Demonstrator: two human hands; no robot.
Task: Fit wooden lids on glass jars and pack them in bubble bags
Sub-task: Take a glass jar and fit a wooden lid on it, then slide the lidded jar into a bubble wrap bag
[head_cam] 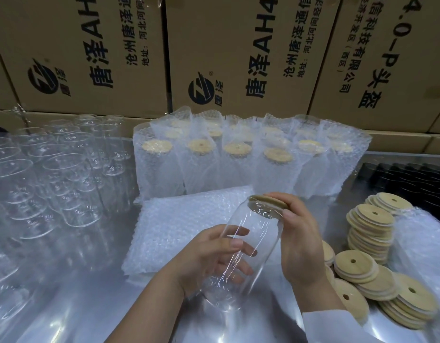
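My left hand [209,256] grips a clear glass jar [253,246] around its lower body, tilted with the mouth up and to the right. A round wooden lid [268,203] sits on that mouth, and my right hand [300,241] holds its rim with fingertips on top and thumb at the edge. A flat stack of bubble bags [179,226] lies on the table just behind the jar. Several packed jars in bubble bags [251,157], lids showing, stand in rows further back.
Many empty glass jars [53,184] crowd the left of the shiny metal table [95,305]. Stacks of loose wooden lids [372,258] lie at the right beside more bubble wrap [421,248]. Black items [407,179] sit at far right. Printed cardboard boxes [238,53] wall the back.
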